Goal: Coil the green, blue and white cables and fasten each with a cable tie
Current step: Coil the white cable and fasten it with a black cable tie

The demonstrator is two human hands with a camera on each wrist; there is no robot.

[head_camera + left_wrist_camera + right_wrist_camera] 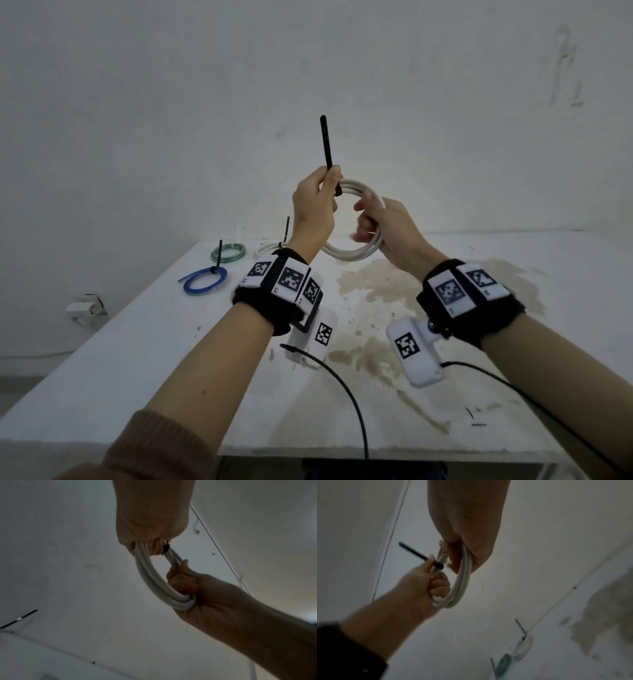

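Observation:
I hold a coiled white cable in the air above the table. My left hand grips the coil's top-left part and pinches a black cable tie looped round the strands; its free tail points straight up. My right hand grips the coil's right side, fingers curled through the loop. In the left wrist view the coil runs between the left hand and the right hand. In the right wrist view the tie crosses the coil at the left hand.
On the white stained table, at the far left, lie a tied green coil, a tied blue coil and another tied white coil partly behind my left wrist. A white wall stands close behind.

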